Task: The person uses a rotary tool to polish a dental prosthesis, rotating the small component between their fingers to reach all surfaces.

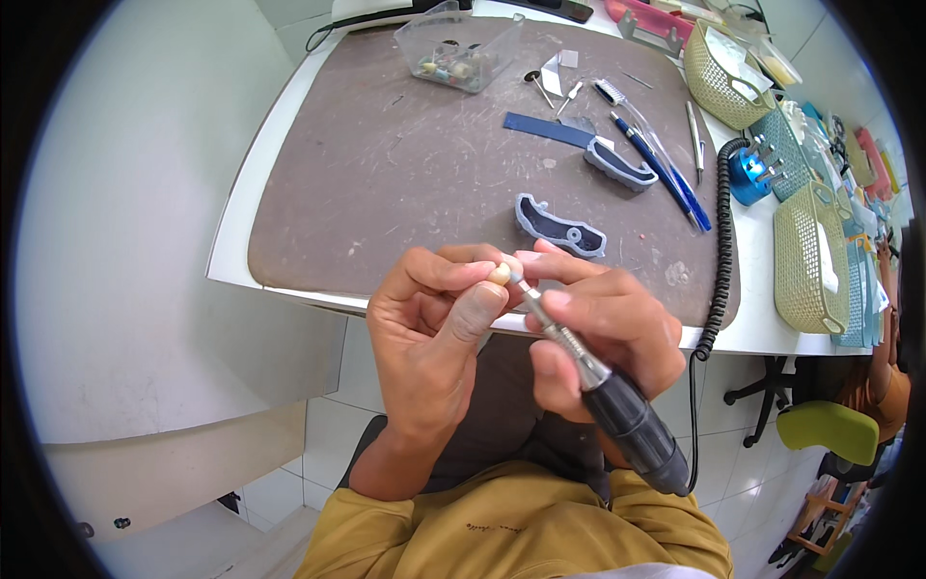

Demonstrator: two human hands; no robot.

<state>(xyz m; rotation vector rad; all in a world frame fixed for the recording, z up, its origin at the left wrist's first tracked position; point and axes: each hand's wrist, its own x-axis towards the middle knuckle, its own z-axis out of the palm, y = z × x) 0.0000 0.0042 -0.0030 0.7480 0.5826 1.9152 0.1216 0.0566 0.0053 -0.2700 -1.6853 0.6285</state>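
Note:
Between the thumb and fingertips of my left hand (434, 328) is a small cream-coloured dental crown (500, 274). My right hand (608, 323) grips a rotary handpiece (617, 410) with a metal nose and a black body. Its tip meets or nearly meets the crown; the fingertips partly hide the spot. Both hands are close together over the table's near edge. Just beyond them lies a grey dental mould piece (559, 230) with a dark inside. A second mould piece (619, 166) sits farther back to the right.
A clear plastic box (458, 63) of small bits stands at the back. Blue pens (664, 174), a toothbrush (610, 94) and a blue strip (545, 128) lie at the right. The handpiece's coiled black cord (719, 251) runs past a blue bur holder (752, 177) and green baskets (808, 256).

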